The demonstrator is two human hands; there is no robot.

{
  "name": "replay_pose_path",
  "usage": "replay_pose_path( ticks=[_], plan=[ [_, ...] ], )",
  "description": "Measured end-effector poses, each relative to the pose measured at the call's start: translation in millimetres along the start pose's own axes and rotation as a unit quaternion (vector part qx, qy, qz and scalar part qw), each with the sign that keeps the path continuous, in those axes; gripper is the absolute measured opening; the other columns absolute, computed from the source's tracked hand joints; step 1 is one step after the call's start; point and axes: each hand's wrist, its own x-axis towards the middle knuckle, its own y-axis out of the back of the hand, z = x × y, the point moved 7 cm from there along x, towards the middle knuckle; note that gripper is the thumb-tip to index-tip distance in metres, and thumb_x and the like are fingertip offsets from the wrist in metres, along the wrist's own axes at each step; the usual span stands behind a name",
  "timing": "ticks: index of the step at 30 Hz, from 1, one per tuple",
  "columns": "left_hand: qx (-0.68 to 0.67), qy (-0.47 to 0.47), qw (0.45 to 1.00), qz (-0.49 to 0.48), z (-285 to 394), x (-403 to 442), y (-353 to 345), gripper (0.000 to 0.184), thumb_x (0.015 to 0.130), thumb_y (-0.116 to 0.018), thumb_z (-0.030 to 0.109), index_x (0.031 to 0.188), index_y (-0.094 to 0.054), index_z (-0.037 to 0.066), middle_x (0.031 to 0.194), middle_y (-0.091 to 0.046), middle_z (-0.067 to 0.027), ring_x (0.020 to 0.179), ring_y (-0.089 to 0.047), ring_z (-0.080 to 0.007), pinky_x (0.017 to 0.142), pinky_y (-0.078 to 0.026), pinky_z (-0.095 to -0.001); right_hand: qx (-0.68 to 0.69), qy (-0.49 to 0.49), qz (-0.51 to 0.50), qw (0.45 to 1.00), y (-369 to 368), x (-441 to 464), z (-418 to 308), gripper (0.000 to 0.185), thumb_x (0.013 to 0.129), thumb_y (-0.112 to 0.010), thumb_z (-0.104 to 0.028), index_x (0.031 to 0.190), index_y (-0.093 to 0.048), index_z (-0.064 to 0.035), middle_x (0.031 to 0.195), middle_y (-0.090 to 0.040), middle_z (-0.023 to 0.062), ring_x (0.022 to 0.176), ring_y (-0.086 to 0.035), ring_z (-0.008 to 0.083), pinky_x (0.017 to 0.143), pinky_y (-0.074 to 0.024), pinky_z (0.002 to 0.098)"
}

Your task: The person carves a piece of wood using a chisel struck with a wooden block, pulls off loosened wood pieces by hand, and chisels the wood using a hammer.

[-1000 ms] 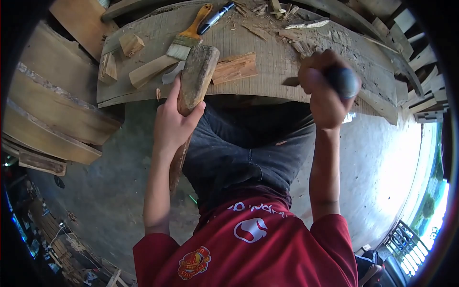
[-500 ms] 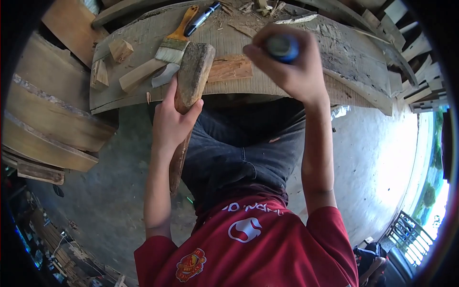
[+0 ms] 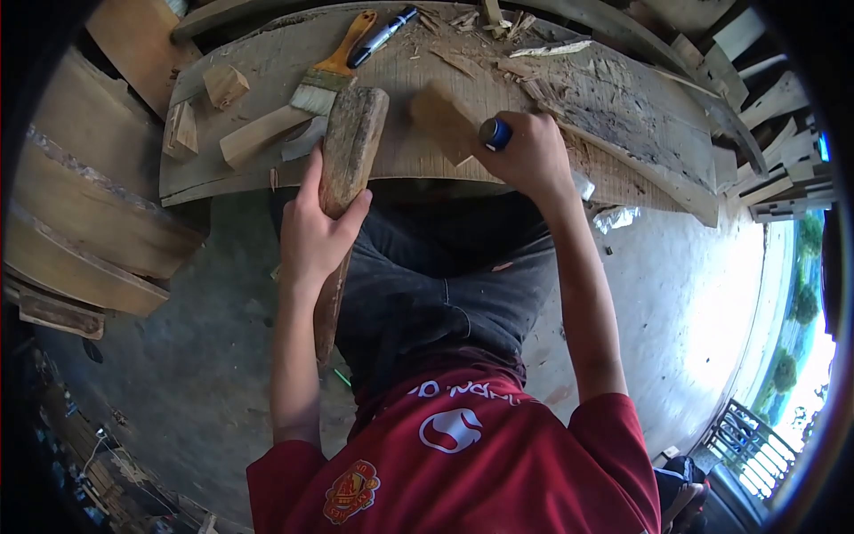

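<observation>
My left hand (image 3: 318, 236) is wrapped round a long, worn wooden piece (image 3: 352, 147), whose wide end rises over the edge of the wooden work surface (image 3: 405, 165). To its right, my right hand (image 3: 529, 156) is closed on a tool with a blue-ended handle (image 3: 495, 133); the rest of the tool is mostly hidden. Just left of that handle, a light brown wood block (image 3: 445, 123) shows blurred and tilted over the surface. Whether my right hand touches the block, I cannot tell. A paintbrush (image 3: 336, 67) lies beyond the worn piece, beside a dark marker (image 3: 382, 37).
Small wood blocks (image 3: 226, 85) sit at the left of the surface. Splinters (image 3: 551, 49) and a rough, cracked patch (image 3: 623, 125) are at the right. Curved boards (image 3: 107, 196) are stacked at far left. A person (image 3: 683, 494) is partly visible at lower right.
My right hand has moved left and then lower, still round the blue-ended tool. The wood block that lay beside the worn piece has shifted right and turned. My left hand keeps its hold.
</observation>
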Motion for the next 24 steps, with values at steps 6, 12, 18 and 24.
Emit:
replay_pose_path(
  ticks=[6, 12, 18, 24],
  plan=[
    [0.07, 0.027, 0.997, -0.022, -15, -13, -8, 0.08, 0.083, -0.07, 0.036, 0.148, -0.034, 0.006, 0.096, -0.069, -0.025, 0.09, -0.068, -0.0426, 0.08, -0.055, -0.0456, 0.004, -0.058, 0.008, 0.998, -8, -29, 0, 0.032, 0.075, -0.079, -0.032, 0.072, -0.068, -0.001, 0.062, -0.063, 0.016, 0.058, -0.065, 0.0318, 0.057, -0.0521, 0.0397],
    [0.127, 0.007, 0.992, 0.005, -20, -18, -22, 0.077, 0.084, -0.066, 0.04, 0.146, -0.035, 0.007, 0.084, -0.069, -0.0231, 0.078, -0.068, -0.043, 0.068, -0.055, -0.0501, 0.19, -0.169, 0.102, 0.962, 21, -75, 16, 0.038, 0.08, -0.078, -0.024, 0.06, -0.056, -0.0005, 0.049, -0.043, 0.0076, 0.046, -0.037, 0.0125, 0.046, -0.038, 0.0311],
    [0.129, -0.013, 0.991, 0.039, -25, -20, -26, 0.073, 0.083, -0.066, 0.04, 0.141, -0.04, 0.004, 0.083, -0.069, -0.0236, 0.077, -0.068, -0.0426, 0.067, -0.055, -0.0492, 0.171, -0.141, 0.158, 0.962, 66, -116, 19, 0.035, 0.081, -0.077, -0.014, 0.062, -0.05, -0.0018, 0.052, -0.04, 0.0021, 0.051, -0.034, 0.0075, 0.045, -0.0316, 0.0264],
    [0.095, -0.002, 0.995, 0.032, -23, -24, -20, 0.069, 0.085, -0.066, 0.041, 0.138, -0.044, 0.003, 0.09, -0.07, -0.0231, 0.084, -0.069, -0.0402, 0.072, -0.055, -0.047, 0.158, -0.103, 0.142, 0.972, 87, -116, 5, 0.032, 0.081, -0.077, -0.012, 0.062, -0.052, -0.0029, 0.052, -0.043, 0.0016, 0.051, -0.038, 0.0064, 0.046, -0.0329, 0.0248]
  ],
)
